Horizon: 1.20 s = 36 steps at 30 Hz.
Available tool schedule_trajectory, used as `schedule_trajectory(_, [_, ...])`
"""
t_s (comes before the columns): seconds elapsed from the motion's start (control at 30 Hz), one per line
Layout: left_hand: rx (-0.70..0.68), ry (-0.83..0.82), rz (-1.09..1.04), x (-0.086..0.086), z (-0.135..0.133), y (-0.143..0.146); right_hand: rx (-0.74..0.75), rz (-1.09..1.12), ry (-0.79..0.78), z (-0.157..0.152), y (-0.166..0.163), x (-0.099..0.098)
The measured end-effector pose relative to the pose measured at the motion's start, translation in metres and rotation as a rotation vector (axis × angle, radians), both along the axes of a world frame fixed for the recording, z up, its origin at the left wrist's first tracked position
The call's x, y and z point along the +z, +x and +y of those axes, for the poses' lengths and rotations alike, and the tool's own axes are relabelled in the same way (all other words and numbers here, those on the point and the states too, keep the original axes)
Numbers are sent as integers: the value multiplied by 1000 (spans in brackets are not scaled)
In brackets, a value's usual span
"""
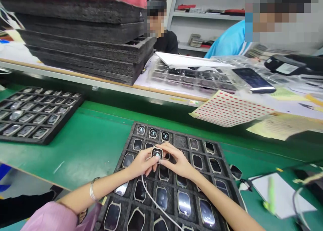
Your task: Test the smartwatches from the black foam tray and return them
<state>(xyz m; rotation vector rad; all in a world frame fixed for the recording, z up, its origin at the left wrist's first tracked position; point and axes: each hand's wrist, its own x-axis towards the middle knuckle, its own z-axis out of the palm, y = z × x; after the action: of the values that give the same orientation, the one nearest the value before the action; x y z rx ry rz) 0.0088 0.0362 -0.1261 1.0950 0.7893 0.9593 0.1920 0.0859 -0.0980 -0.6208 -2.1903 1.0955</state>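
A smartwatch body (157,153) with a lit dark screen is held between both hands over the foam tray. My left hand (143,162) grips its left side, thumb at the lower edge of the screen. From the right, my right hand (178,161) pinches the same watch with thumb and fingers. A white cable (154,204) runs from below my left hand toward the bottom of the view; its upper end is hidden. Beneath lies the black foam tray (174,184), its compartments holding many strapless watches. Three in the back row, including a watch (152,133), have lit screens.
Another foam tray of watches (37,113) sits at left on the green table (96,147). Stacked foam trays (88,46) stand on the shelf ahead, beside clear plastic trays (191,76) and a phone (252,79). At right are white paper and a green pen (271,194). Two people sit beyond.
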Motion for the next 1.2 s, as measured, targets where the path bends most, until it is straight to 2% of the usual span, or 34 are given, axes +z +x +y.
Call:
schedule_trajectory(0.3, [30, 15, 87, -4, -2, -1, -4, -67, 71, -7, -3, -2])
schedule_trajectory(0.5, [15, 56, 179, -6, -3, -3, -46, -123, 202, -11, -1, -5])
schedule_trajectory(0.63, [12, 76, 198, -5, -4, -2, -64, -170, 208, -12, -1, -6])
schedule_trajectory(0.73, [16, 77, 227, -4, -4, -1, -54, -201, 140, -12, -1, -5])
schedule_trajectory(1.0, [-39, 53, 192, -5, -5, -3, 80, -99, -227, -13, -1, -8])
schedule_trajectory(1.2, [-37, 125, 212, -1, -6, -5, 101, -40, -264, -14, 0, -11])
